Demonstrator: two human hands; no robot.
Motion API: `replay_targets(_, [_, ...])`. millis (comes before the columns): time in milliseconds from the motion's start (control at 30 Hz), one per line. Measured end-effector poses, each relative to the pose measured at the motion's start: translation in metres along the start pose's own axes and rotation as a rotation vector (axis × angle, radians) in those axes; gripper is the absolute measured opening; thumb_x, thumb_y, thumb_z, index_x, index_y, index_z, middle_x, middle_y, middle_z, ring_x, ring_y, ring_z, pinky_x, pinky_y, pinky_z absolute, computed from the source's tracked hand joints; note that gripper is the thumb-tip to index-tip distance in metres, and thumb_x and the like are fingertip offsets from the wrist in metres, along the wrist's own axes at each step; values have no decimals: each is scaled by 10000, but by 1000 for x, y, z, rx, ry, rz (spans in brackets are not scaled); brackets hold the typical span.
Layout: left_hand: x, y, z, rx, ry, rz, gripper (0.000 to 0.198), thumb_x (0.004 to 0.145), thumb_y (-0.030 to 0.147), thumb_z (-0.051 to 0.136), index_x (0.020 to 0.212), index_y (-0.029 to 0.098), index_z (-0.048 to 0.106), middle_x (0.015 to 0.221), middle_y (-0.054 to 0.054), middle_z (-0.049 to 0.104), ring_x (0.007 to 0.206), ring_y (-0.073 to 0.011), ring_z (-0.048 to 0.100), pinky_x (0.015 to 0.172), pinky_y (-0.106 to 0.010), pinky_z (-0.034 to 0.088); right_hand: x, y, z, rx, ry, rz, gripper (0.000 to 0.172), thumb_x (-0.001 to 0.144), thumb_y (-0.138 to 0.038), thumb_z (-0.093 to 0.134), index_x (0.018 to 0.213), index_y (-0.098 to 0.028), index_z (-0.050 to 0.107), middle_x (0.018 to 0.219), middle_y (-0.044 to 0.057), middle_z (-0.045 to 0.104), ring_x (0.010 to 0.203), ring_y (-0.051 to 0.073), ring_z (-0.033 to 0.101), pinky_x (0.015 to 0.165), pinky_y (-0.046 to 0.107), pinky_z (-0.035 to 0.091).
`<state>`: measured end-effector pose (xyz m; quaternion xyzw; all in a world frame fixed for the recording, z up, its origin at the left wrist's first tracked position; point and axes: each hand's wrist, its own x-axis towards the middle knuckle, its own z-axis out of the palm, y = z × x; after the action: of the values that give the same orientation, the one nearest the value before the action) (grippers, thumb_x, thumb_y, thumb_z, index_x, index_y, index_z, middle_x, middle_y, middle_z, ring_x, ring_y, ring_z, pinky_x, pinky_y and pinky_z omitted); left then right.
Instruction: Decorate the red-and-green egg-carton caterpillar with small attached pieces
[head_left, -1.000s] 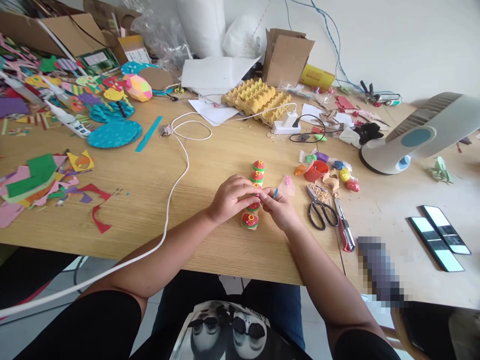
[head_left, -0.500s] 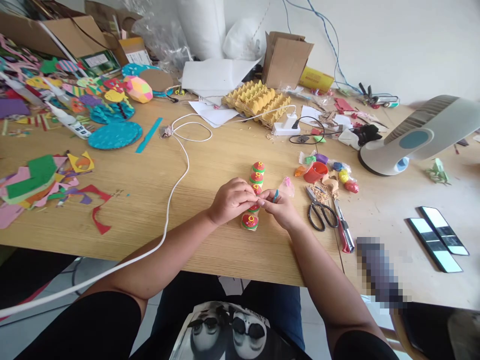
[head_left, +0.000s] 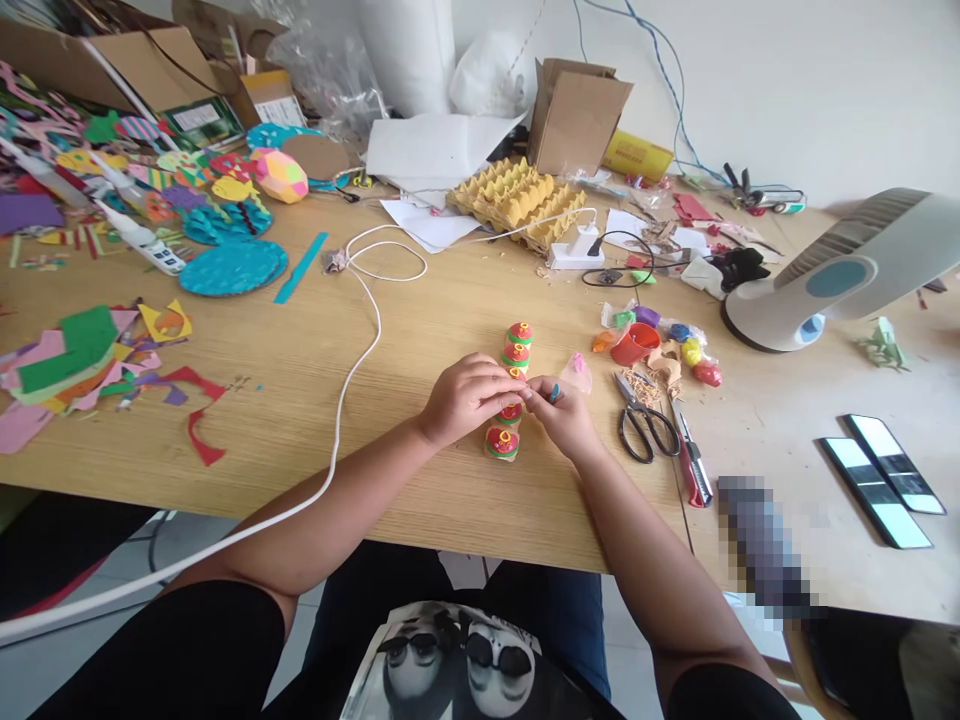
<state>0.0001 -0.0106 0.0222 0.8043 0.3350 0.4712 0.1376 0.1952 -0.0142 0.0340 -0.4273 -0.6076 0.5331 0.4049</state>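
Observation:
A row of several small decorated pieces stands on the table, each with a red top, green rim and yellow loop; the nearest piece (head_left: 502, 442) and the farthest piece (head_left: 519, 334) show plainly. Above the middle of the row, my left hand (head_left: 469, 398) and my right hand (head_left: 559, 412) meet at the fingertips. The left fingers are closed in a pinch, and what they hold is hidden. A small blue piece, like the end of a thin tool (head_left: 555, 392), pokes out between my closed right fingers. The middle pieces are partly covered by my hands.
Right of my hands lie scissors (head_left: 637, 415), a utility knife (head_left: 694, 460), a red cup (head_left: 634, 343) and bagged coloured clay (head_left: 691, 352). A white cable (head_left: 339, 410) crosses my left forearm. Farther off are a fan (head_left: 832, 280), egg cartons (head_left: 517, 200) and paper scraps (head_left: 82, 360).
My hands stay over the row with only a slight shift of the fingers. The whole view has moved a little, so things appear slightly farther right.

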Motion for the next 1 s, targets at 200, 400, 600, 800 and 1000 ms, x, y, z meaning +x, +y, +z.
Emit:
replay_targets(200, [0, -1, 0, -19, -1, -23, 134, 921, 366, 691, 932, 269, 783, 885, -33, 786, 857, -193, 672, 809, -365, 526, -2, -3, 1, -54, 25, -48, 527, 779, -690, 709, 628, -196, 604, 593, -6, 518, 578, 116, 405, 559, 276, 352])
replay_targets(400, [0, 0, -1, 31, 17, 28, 99, 918, 302, 695, 903, 246, 775, 864, -32, 780, 839, -183, 666, 791, -346, 535, -2, -2, 3, 45, -16, 25, 499, 712, -675, 776, 717, -191, 656, 656, 12, 601, 603, 123, 479, 564, 272, 395])
replay_targets(600, [2, 0, 1, 34, 38, 118, 133, 918, 223, 699, 1039, 228, 754, 943, -31, 782, 863, -162, 670, 814, -329, 546, -2, 1, 1, 174, -23, 87, 492, 658, -601, 854, 748, -162, 650, 595, -40, 524, 559, 80, 431, 540, 240, 370])
replay_targets(800, [0, -5, 2, 0, 23, 147, 85, 913, 230, 707, 980, 235, 759, 907, -27, 773, 830, -150, 666, 790, -316, 544, -1, -2, -1, 147, -33, 104, 485, 603, -573, 892, 702, -158, 662, 605, -25, 567, 573, 85, 449, 560, 250, 374])
replay_targets(1000, [0, -4, 1, 9, 4, 159, 73, 925, 265, 696, 925, 227, 758, 832, -20, 756, 786, -146, 639, 760, -298, 524, -1, -2, -3, 188, -55, 117, 480, 615, -566, 888, 667, -157, 643, 568, -42, 532, 542, 66, 398, 529, 242, 312])
